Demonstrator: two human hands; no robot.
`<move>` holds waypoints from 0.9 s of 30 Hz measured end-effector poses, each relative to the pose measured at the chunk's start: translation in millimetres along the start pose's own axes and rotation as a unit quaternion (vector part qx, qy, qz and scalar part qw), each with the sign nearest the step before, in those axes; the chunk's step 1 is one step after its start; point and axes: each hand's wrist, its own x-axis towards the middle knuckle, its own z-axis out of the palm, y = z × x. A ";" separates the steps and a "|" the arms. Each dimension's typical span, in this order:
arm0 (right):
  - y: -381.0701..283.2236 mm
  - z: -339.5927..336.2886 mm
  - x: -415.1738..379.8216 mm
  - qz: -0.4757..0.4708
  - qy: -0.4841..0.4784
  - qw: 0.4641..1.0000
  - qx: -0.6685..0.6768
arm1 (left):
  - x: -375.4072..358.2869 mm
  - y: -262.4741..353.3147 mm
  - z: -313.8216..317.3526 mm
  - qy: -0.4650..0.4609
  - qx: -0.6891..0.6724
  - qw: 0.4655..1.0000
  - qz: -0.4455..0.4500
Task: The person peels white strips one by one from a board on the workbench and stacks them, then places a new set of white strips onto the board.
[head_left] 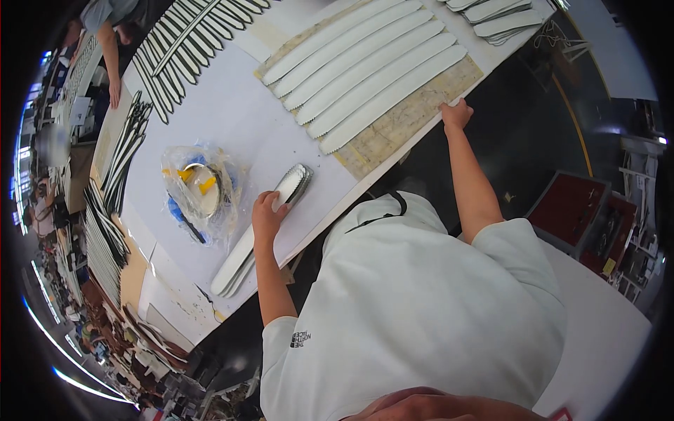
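My left hand [267, 214] is closed around the middle of a stack of long white strips [242, 256] with rounded, scalloped ends, lying near the table's front edge. My right hand [456, 114] is closed at the edge of the table [414, 144], its fingertips partly hidden. Left of that hand, several similar white strips [393, 91] lie side by side on a marbled, yellowish board [407, 119]. Beyond my left hand sits a clear plastic bag [228, 182] with a round roll and yellow and blue pieces inside.
Rows of dark-edged white strips [179, 59] cover the far side, with darker bundles [126, 151] at the left. More stacked strips [502, 21] lie at the top right. Another person's arm [110, 59] rests at the far edge. A red cabinet [569, 203] stands on the right.
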 end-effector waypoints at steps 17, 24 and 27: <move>-9.5 -13.2 -26.2 -0.252 -0.072 0.921 -0.287 | -14.8 16.7 19.5 0.099 0.130 0.985 0.060; -8.4 -12.3 -21.3 -0.270 -0.057 0.925 -0.260 | -17.6 24.7 15.4 0.141 0.112 0.981 0.066; -19.3 -11.8 -48.8 -0.345 0.005 0.911 -0.227 | -6.9 -6.1 15.8 0.064 -0.072 0.995 0.014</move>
